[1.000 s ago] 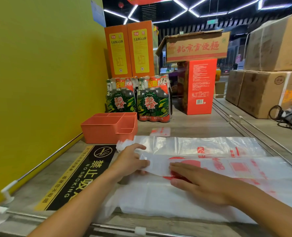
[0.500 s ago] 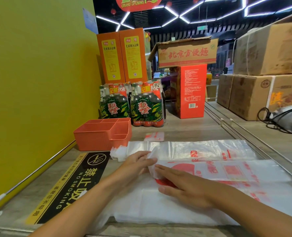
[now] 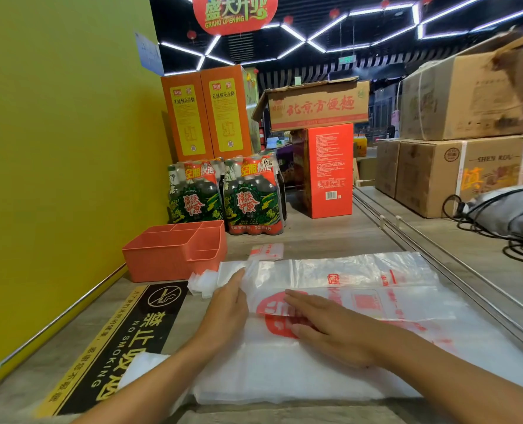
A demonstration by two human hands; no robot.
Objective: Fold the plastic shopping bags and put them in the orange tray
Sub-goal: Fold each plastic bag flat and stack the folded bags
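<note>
A stack of clear plastic shopping bags [image 3: 330, 362] with red print lies flat on the counter in front of me. The top bag [image 3: 385, 304] is folded lengthwise into a strip. My left hand [image 3: 228, 310] holds the strip's left end, fingers along its edge. My right hand [image 3: 324, 325] lies flat with straight fingers, pressing the strip down over the red logo. Another clear bag [image 3: 345, 269] lies behind it. A small folded bag [image 3: 267, 250] sits on the counter beside the orange tray [image 3: 162, 258], which stands at the back left by the yellow wall; its compartments look empty.
Two packs of green bottles [image 3: 226, 200] stand behind the tray, with orange and red boxes [image 3: 330, 169] further back. Cardboard cartons [image 3: 462, 166] and a grey bag with black cables [image 3: 511, 215] sit to the right beyond metal rails [image 3: 437, 255]. A no-smoking sticker [image 3: 125, 341] is at left.
My left hand has moved further away along the strip's left end, lifting the edge. My right hand has stayed flat on the bag. The camera has tilted upward slightly.
</note>
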